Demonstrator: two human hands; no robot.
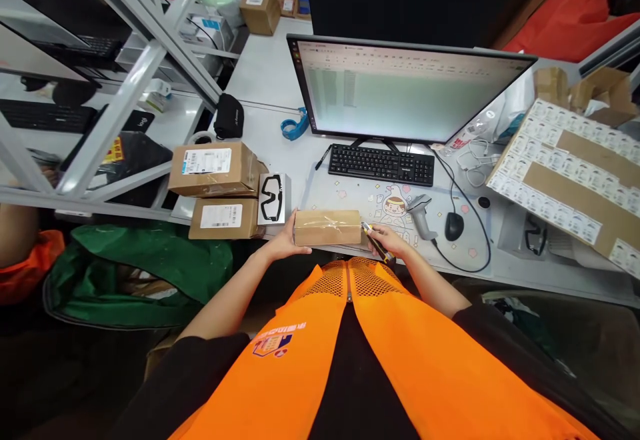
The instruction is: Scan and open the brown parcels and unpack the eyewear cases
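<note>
A small brown cardboard box [327,228] with clear tape over it is at the desk's front edge, close to my body. My left hand [285,241] grips its left end, fingers closed around the side. In my right hand [392,239] is a yellow and black box cutter [381,249], its tip against the right end of the box. Left of the box stands a white box with a picture of black glasses [273,199]. A barcode scanner [423,216] lies right of my right hand on the printed desk mat [350,195].
Two labelled cartons [214,168] are stacked on the left by a metal frame [120,103]. Behind the mat are a keyboard [381,164] and monitor [410,90]. A mouse [454,226], its cable and a sticker-covered cardboard sheet [560,180] occupy the right. A blue tape dispenser [295,125] lies further back.
</note>
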